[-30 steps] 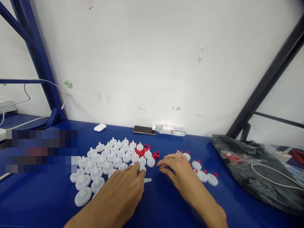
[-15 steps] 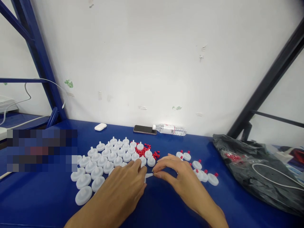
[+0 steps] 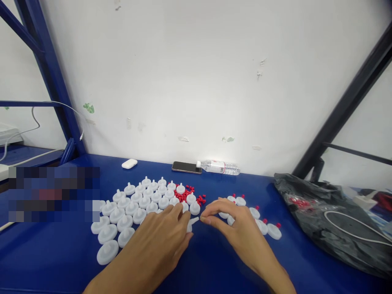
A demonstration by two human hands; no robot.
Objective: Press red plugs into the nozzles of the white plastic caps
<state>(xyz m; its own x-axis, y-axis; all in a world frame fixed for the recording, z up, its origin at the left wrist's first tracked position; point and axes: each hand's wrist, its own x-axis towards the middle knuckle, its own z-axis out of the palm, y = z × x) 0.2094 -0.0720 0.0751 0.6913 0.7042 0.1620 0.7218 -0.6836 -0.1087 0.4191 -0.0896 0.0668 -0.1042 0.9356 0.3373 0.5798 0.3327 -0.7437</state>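
Note:
My left hand (image 3: 162, 234) is closed around a white disc-shaped filter (image 3: 190, 227), whose tapered nozzle points right and up. Most of that filter's body is hidden behind my fingers. Close to the nozzle tip, the thumb and index finger of my right hand (image 3: 240, 222) are pinched together; whatever is between them is too small to make out. Many similar white filters (image 3: 132, 208) without caps stand nozzle-up on the left. Small red caps (image 3: 181, 197) lie loose in a pile behind my hands. Several filters with red caps on their nozzles (image 3: 274, 231) lie to the right.
Against the wall lie a phone (image 3: 186, 167), a clear plastic bottle (image 3: 219, 166) on its side and a white earbud case (image 3: 129, 163). A dark plastic bag (image 3: 330, 241) with a white cable covers the right side of the blue table (image 3: 208, 269).
The filter's nozzle has tilted further upward in my left hand. My right fingertips have shifted slightly up and right, leaving a small gap from the nozzle tip.

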